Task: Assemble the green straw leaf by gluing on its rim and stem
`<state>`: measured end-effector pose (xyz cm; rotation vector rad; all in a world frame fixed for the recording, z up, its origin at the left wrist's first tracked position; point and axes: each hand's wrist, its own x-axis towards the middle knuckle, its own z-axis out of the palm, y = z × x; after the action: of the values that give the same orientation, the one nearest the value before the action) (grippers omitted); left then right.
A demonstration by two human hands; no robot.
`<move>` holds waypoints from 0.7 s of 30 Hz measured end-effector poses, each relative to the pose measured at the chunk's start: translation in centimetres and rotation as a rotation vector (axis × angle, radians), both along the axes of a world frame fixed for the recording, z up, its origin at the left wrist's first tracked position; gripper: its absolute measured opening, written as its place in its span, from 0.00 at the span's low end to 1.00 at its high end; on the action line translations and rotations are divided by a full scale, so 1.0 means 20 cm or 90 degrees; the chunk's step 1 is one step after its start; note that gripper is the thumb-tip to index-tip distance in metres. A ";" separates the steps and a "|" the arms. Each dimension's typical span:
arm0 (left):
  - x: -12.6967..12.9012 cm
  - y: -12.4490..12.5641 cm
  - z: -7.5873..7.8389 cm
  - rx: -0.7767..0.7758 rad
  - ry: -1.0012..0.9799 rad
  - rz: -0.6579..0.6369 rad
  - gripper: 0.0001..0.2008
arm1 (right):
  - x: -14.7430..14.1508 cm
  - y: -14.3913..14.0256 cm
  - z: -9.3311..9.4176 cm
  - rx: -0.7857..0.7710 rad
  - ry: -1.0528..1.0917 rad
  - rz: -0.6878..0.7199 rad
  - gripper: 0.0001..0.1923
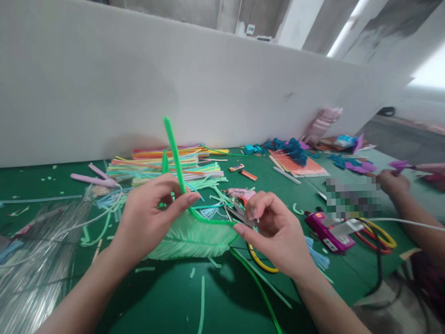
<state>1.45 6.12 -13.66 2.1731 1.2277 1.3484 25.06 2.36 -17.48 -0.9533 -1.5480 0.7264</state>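
Hands (pixel 149 213) around bent green stem (pixel 176 156); purple power strip (pixel 318 227) rightward (label (pixel 331 243) unreadable)

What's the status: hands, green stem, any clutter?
Left hand pinching bent green stem; right hand at its lower stretch. Pale green fringed piece beneath. Loose strip on table.

Your left hand (pixel 149 211) pinches, thumb to index; your right hand (pixel 277 228) pinches too, fingers curled. Left forearm (pixel 81 293), right forearm (pixel 329 299) slant inward.

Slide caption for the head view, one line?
Left hand and right hand hold a fuzzy green stem bent along a feathery green piece above the green table.
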 end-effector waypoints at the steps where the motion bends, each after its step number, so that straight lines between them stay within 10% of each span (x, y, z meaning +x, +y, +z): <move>1: 0.00 0.00 0.00 0.001 0.000 -0.002 0.10 | 0.00 0.00 0.00 0.005 0.006 0.001 0.15; 21: 0.00 0.00 -0.01 0.006 0.007 -0.006 0.10 | -0.01 0.00 0.03 -0.022 0.077 -0.043 0.05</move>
<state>1.45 6.17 -13.78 2.1927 1.2167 1.3419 24.95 2.37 -16.84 -0.9649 -1.3963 0.7505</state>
